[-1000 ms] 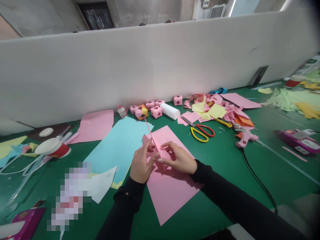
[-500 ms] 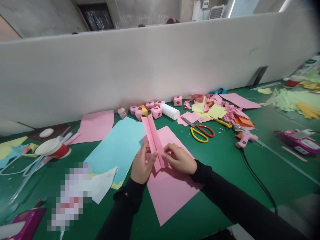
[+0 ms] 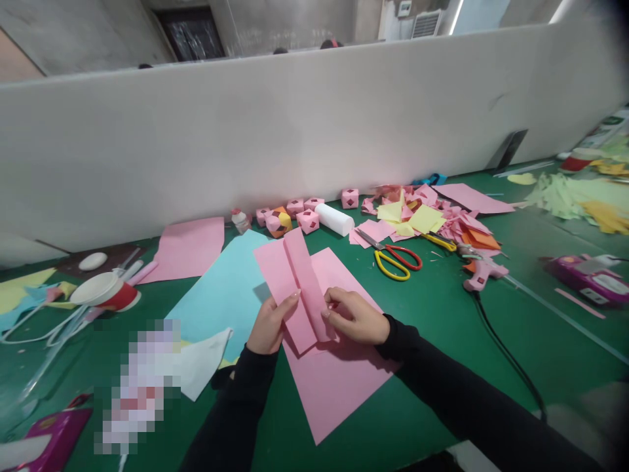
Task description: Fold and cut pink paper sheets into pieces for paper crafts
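Note:
Between my two hands is a folded sheet of pink paper [image 3: 303, 282], tilted up, with long creases running along its length. My left hand [image 3: 269, 321] grips its left panel, thumb on top and fingers behind. On the other side, my right hand [image 3: 354, 316] pinches the right edge near the lower end. Below it a larger pink sheet [image 3: 339, 387] lies flat on the green table. A light blue sheet [image 3: 221, 285] is beside my left hand. Scissors with red and yellow handles [image 3: 390, 257] rest beyond my right hand.
Several folded pink paper cubes [image 3: 308, 221] and a white roll [image 3: 335, 219] line the white partition [image 3: 295, 131]. Paper scraps [image 3: 427, 210] pile at the back right. A pink glue gun [image 3: 484, 272] trails a black cord. A paper cup [image 3: 105, 292] stands left.
The left panel of the folded pink paper has swung open and flattened out to the left. My left hand has moved slightly left with it; my right hand stays nearly in place.

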A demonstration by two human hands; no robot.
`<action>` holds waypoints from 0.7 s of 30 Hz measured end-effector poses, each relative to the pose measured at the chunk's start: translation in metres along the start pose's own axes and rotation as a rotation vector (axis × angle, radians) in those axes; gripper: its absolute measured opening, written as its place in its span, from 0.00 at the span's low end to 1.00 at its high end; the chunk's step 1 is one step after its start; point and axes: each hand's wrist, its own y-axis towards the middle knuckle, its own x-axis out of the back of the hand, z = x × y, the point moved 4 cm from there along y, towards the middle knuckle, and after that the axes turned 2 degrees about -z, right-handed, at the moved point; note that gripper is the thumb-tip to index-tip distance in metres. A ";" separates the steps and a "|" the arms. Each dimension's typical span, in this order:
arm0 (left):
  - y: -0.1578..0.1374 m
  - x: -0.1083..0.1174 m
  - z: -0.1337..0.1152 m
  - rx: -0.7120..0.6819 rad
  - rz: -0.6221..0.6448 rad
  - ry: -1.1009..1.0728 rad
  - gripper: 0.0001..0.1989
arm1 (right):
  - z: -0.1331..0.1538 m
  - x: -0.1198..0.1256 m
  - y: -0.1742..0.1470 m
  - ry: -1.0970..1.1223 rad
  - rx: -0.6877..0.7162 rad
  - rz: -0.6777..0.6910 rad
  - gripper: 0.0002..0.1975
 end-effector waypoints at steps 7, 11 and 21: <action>-0.001 0.002 0.000 0.017 0.012 -0.123 0.26 | 0.004 0.006 -0.001 0.105 0.022 0.028 0.06; 0.001 0.006 0.000 -0.031 -0.040 -0.164 0.28 | 0.001 0.013 -0.001 0.145 0.023 -0.029 0.11; 0.002 0.014 0.004 0.009 -0.182 -0.188 0.30 | -0.018 0.028 0.001 0.036 -0.120 -0.387 0.14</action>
